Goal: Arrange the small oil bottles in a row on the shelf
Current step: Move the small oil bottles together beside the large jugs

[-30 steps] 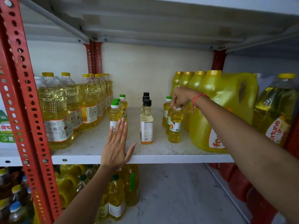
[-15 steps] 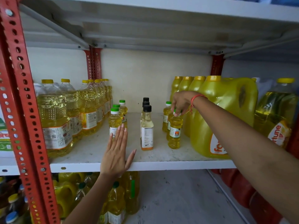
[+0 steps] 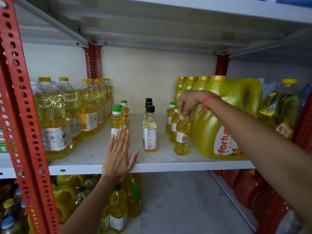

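On the white shelf [image 3: 87, 154] stand three rows of small oil bottles. The left row has green-capped yellow bottles, the front one [image 3: 116, 121] just beyond my left hand [image 3: 118, 156], which lies flat and open on the shelf edge with fingertips against its label. The middle row has black-capped pale bottles [image 3: 150, 130]. The right row has green-capped bottles; my right hand [image 3: 189, 103] pinches the cap of its front bottle [image 3: 181, 137], which stands upright on the shelf.
Large yellow-capped oil bottles [image 3: 52, 119] fill the shelf's left side. Big yellow jugs [image 3: 224, 119] stand right of the small bottles. A red perforated post [image 3: 22, 105] rises at front left. More bottles [image 3: 118, 208] stand below.
The view has tilted slightly, so the shelf sits lower in frame. My right hand stays on the front right bottle's cap; my left hand remains flat on the shelf edge.
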### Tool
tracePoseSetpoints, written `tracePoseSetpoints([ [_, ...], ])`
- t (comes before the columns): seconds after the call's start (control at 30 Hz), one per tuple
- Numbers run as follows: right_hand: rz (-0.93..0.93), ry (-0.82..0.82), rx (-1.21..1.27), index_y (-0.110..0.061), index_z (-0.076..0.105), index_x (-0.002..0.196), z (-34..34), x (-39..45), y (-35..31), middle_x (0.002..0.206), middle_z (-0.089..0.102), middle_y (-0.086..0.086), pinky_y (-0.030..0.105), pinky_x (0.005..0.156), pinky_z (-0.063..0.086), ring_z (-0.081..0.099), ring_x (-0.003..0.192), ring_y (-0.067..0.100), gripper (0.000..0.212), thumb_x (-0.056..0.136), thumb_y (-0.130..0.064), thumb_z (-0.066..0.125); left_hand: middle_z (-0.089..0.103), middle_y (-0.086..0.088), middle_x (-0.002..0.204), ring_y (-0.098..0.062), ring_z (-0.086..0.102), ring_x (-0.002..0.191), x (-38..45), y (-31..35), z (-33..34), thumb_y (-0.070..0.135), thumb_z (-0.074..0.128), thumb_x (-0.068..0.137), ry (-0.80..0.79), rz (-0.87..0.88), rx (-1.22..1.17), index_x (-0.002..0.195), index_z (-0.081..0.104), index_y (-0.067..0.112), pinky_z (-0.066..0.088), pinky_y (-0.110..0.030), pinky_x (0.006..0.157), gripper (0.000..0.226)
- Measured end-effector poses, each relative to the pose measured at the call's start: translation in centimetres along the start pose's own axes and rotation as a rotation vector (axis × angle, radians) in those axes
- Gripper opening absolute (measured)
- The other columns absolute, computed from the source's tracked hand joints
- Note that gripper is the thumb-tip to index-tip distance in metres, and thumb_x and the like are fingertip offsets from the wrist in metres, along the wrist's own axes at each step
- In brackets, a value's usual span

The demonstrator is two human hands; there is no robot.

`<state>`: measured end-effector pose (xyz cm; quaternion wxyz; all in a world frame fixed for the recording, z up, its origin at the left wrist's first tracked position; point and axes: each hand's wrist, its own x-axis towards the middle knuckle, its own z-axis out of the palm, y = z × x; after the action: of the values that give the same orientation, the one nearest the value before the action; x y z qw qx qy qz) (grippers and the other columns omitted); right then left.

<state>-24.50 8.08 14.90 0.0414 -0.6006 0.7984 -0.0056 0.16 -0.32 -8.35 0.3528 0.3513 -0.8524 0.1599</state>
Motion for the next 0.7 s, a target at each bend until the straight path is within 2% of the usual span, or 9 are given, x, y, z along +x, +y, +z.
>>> tracePoseSetpoints([
  [0.37, -0.018, -0.041, -0.001, -0.002, 0.075, 0.104, -0.1, -1.7, -0.3, 0.074, 0.073, 0.005, 0.025, 0.075, 0.058, 0.067, 0.045, 0.005, 0.036, 0.07, -0.012, 0.083, 0.005, -0.017, 0.164, -0.028, 0.002, 0.152, -0.2, 0.0, -0.1, 0.059, 0.007, 0.096, -0.025, -0.002, -0.008, 0.154, 0.01, 0.0, -0.001, -0.043, 0.123, 0.083],
  [0.53, -0.015, -0.043, -0.04, -0.001, 0.073, 0.107, 0.0, -2.3, -0.4, 0.081, 0.073, 0.01, 0.034, 0.086, 0.059, 0.067, 0.054, 0.011, 0.038, 0.071, -0.011, 0.082, 0.007, -0.017, 0.164, -0.027, 0.004, 0.152, -0.2, 0.0, -0.1, 0.058, 0.009, 0.097, -0.024, -0.004, -0.006, 0.154, 0.01, 0.001, -0.002, -0.042, 0.123, 0.081],
  [0.63, -0.016, -0.045, -0.051, 0.0, 0.072, 0.108, 0.0, -2.5, -0.4, 0.088, 0.074, 0.013, 0.034, 0.088, 0.058, 0.067, 0.06, 0.015, 0.038, 0.073, -0.011, 0.081, 0.006, -0.016, 0.164, -0.027, 0.003, 0.152, -0.2, -0.1, -0.1, 0.059, 0.008, 0.097, -0.026, -0.006, -0.007, 0.154, 0.009, 0.001, -0.002, -0.042, 0.123, 0.081],
  [0.7, -0.014, -0.043, -0.06, -0.001, 0.073, 0.108, 0.0, -2.6, -0.5, 0.084, 0.073, 0.009, 0.033, 0.086, 0.058, 0.067, 0.059, 0.013, 0.038, 0.073, -0.012, 0.081, 0.005, -0.016, 0.164, -0.027, 0.002, 0.152, -0.2, 0.0, -0.1, 0.059, 0.007, 0.097, -0.03, -0.006, -0.012, 0.154, 0.008, 0.001, -0.002, -0.042, 0.123, 0.082],
])
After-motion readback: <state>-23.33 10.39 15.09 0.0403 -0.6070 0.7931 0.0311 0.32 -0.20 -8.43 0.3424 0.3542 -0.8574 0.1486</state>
